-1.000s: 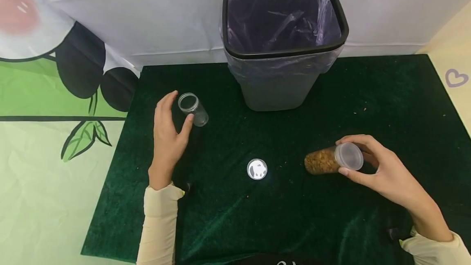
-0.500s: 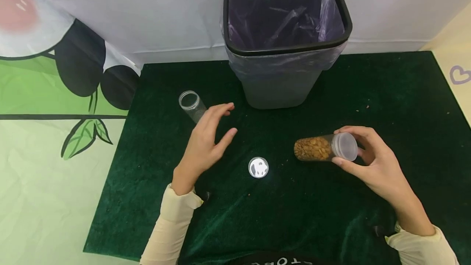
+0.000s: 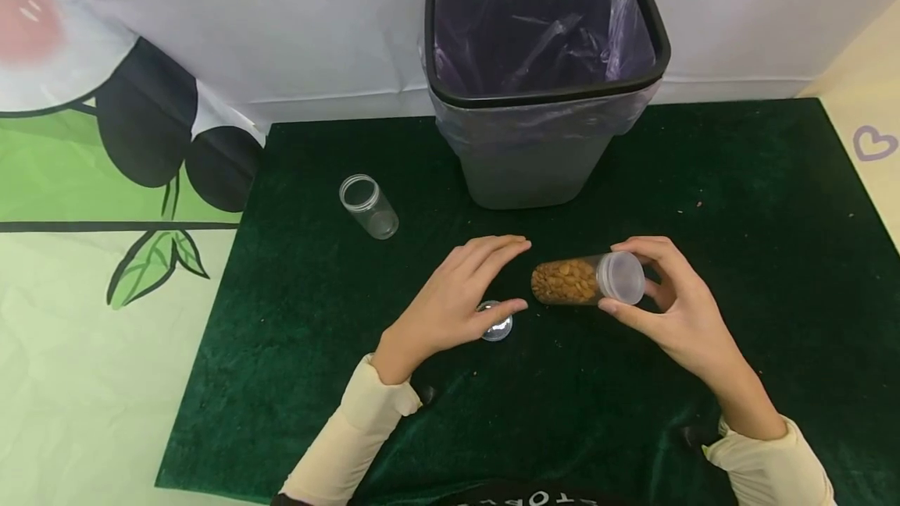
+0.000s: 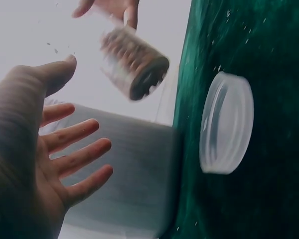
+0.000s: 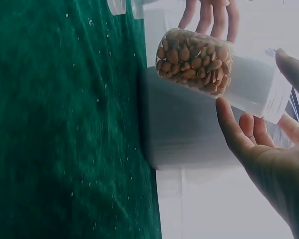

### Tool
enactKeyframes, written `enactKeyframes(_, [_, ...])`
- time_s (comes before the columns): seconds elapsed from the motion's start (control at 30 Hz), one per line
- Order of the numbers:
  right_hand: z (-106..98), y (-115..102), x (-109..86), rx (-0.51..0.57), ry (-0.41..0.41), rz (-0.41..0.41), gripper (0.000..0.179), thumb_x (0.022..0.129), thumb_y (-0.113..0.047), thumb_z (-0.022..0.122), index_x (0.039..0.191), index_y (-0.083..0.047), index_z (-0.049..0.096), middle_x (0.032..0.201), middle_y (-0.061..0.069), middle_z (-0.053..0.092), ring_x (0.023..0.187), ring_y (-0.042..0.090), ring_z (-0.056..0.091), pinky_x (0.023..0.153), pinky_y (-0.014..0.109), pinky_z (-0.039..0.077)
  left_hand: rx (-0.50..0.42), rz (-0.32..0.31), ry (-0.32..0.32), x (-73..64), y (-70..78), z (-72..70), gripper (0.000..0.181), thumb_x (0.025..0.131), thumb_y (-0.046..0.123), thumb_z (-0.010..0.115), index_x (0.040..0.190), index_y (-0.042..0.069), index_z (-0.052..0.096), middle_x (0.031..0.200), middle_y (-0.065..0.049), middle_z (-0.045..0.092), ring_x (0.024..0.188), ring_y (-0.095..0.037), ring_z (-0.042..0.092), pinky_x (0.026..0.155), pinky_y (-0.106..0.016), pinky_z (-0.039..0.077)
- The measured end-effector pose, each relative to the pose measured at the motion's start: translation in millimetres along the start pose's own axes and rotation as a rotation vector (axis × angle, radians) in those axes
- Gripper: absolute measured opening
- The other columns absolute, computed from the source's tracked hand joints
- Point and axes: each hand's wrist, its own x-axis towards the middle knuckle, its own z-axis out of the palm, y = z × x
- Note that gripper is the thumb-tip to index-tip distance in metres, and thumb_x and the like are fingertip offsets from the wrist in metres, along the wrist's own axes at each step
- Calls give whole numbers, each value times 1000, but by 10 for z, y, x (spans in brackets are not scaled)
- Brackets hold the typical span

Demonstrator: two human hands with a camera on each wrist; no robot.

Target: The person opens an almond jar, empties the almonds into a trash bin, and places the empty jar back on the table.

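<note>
My right hand (image 3: 678, 315) grips a clear plastic jar (image 5: 197, 62) near its frosted screw lid (image 3: 623, 278). The jar lies tilted on its side in the air, partly filled with brown nuts that look like almonds (image 5: 194, 62). Facing the jar's base, my left hand (image 3: 464, 295) is spread, thumb apart from the fingers, and holds nothing. A loose round lid (image 4: 226, 123) rests on the green cloth, partly covered by the left thumb in the head view. An uncovered clear jar (image 3: 369, 207) stands farther back on the left.
A grey trash bin (image 3: 523, 170) with a black rim and a purple-tinted plastic liner stands at the back middle. Small crumbs dot the green cloth (image 3: 281, 381). A white sheet (image 3: 337, 45) hangs behind, and a printed cartoon backdrop (image 3: 63, 350) lies at the left.
My left hand has moved right, away from the uncovered jar and toward the nut-filled one. My right hand has brought the filled jar leftward and slightly up in the head view.
</note>
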Motion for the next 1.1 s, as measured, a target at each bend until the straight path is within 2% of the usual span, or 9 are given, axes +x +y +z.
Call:
enactKeyframes(0.27, [120,-35,64,33,-23,9,65,77,10,77,135,-5,50,130,4,44,116,16,51,94,14,50,36,24,-39,69,93,163,83,89,63,58,156,27,23,158,8,34,144,-10,36,117,-36,33])
enactKeyframes(0.5, [207,-45,98,69,-47,27,64,81,7,75,136,-8,48,131,3,43,120,17,51,95,15,50,55,52,-30,137,118,251,91,87,64,61,157,25,19,155,4,40,141,-11,41,116,-35,35])
enactKeyframes(0.63, [243,-50,113,81,-58,31,63,82,6,74,137,-8,47,132,2,42,122,17,51,95,16,51,69,47,-24,146,116,278,93,86,66,60,158,24,18,151,2,46,135,-11,46,113,-33,38])
enactKeyframes(0.83, [292,-40,119,83,-61,52,61,84,3,72,137,-9,46,131,-1,42,122,16,51,93,17,52,92,46,6,162,99,288,90,86,60,65,156,22,23,134,2,57,116,-9,56,100,-29,47])
enactKeyframes(0.93, [315,-31,111,9,-49,66,58,87,-3,73,137,-13,46,131,-3,44,116,13,54,88,17,54,99,39,11,158,90,288,86,87,56,67,154,21,27,130,3,59,111,-9,57,97,-28,49])
enactKeyframes(1.1, [337,-30,99,-266,-3,43,53,90,-20,71,137,-22,46,121,-3,53,96,11,55,70,21,55,116,44,24,146,85,275,78,89,52,66,152,20,33,128,3,59,111,-9,58,97,-28,50])
